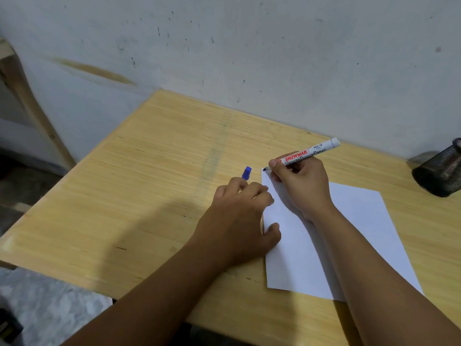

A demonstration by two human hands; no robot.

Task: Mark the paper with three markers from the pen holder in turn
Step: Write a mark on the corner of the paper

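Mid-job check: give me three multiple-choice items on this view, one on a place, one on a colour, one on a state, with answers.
1. Where is the pen holder?
A. far right edge of the table
B. on the paper
C. on the floor

2. What colour is the cap in the left hand?
A. red
B. blue
C. green

3. The marker in the right hand is:
A. capped
B. lying flat
C. uncapped, tip at the paper's top left corner

Answers: A, the mesh cup stands at the right edge; B, the cap shows blue; C, the dark tip is bare.
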